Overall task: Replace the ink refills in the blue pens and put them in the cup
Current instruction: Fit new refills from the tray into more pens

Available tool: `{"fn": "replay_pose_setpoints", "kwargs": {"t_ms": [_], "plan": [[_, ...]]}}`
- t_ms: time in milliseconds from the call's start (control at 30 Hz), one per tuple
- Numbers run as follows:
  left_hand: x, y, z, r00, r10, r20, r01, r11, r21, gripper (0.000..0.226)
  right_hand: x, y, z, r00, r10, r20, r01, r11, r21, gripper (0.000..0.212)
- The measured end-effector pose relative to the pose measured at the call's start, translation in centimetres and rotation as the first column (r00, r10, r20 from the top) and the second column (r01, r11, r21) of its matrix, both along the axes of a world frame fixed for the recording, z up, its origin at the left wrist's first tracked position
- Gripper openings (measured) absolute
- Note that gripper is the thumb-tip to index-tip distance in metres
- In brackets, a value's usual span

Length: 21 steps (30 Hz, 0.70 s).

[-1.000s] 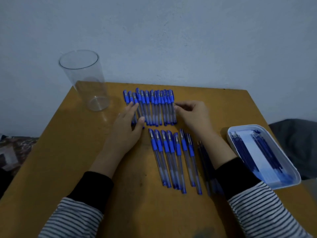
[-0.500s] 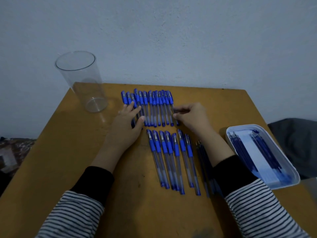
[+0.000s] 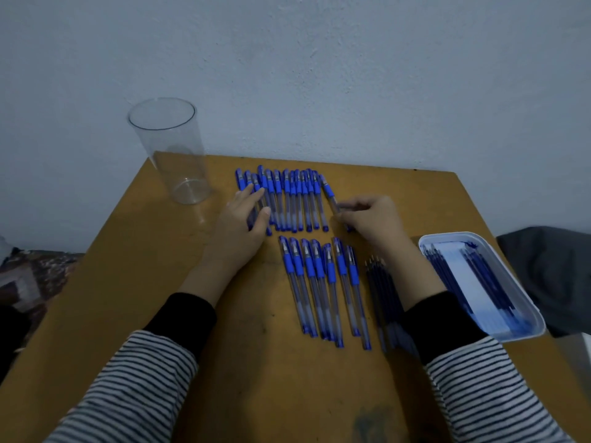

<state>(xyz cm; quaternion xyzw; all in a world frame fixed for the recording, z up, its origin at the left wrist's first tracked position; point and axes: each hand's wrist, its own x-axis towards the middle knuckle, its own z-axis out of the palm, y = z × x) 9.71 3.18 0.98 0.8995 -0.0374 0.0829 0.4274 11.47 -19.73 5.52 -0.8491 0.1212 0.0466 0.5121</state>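
So you are near the start, by my judgement: on the table (image 3: 160, 282), the cup (image 3: 172, 155) beyond your left hand (image 3: 243, 225) holds no pen. The tray (image 3: 460, 276) outside your right forearm holds refills. The far row of pens (image 3: 294, 199) lies between your hands, the near row (image 3: 323, 282) between your forearms, with loose refills (image 3: 380, 282) beside it. Your left hand lies flat on the far row, and your right hand (image 3: 374, 222) pinches the end pen (image 3: 329, 190).

The right hand (image 3: 374, 222) pinches a blue clear-barrelled pen (image 3: 329, 191) on the brown wooden table (image 3: 128, 298). Left of the grip lies a row of blue pens (image 3: 297, 199) under the left hand (image 3: 243, 225), and beyond it a clear plastic cup (image 3: 172, 148). Nearer lie a second pen row (image 3: 319, 282) and loose dark refills (image 3: 380, 282). To the right, a white plastic tray (image 3: 519, 333) holds more refills (image 3: 444, 273).
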Motion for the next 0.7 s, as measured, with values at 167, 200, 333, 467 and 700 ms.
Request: {"fn": "replay_pose_setpoints", "kwargs": {"t_ms": [167, 200, 333, 467, 700], "plan": [[-1.9, 0.3, 0.6, 0.998, -0.015, 0.056, 0.016, 1.000, -0.023, 0.043, -1.8, -1.0, 0.5, 0.992, -0.118, -0.038, 0.123, 0.916, 0.383, 0.013], [-2.3, 0.3, 0.7, 0.997, -0.019, 0.081, 0.020, 1.000, -0.018, 0.041, -2.4, -0.8, 0.6, 0.993, -0.117, -0.021, 0.114, 0.889, 0.443, 0.014], [-4.3, -0.2, 1.1, 0.978, -0.002, 0.209, 0.009, 0.999, -0.033, 0.036, -5.3, 1.0, 0.5, 0.997, -0.072, 0.012, 0.052, 0.814, 0.579, 0.019], [-6.3, -0.9, 1.8, 0.986, 0.031, 0.165, -0.014, 0.995, -0.102, 0.038, -8.9, 3.8, 0.3, 0.999, -0.027, 0.043, -0.005, 0.799, 0.602, 0.021], [-8.9, -0.6, 1.7, 0.991, 0.047, 0.129, -0.007, 0.955, -0.295, 0.042, -14.0, 6.9, -0.6, 0.998, -0.002, 0.063, -0.036, 0.796, 0.605, 0.021]]}}
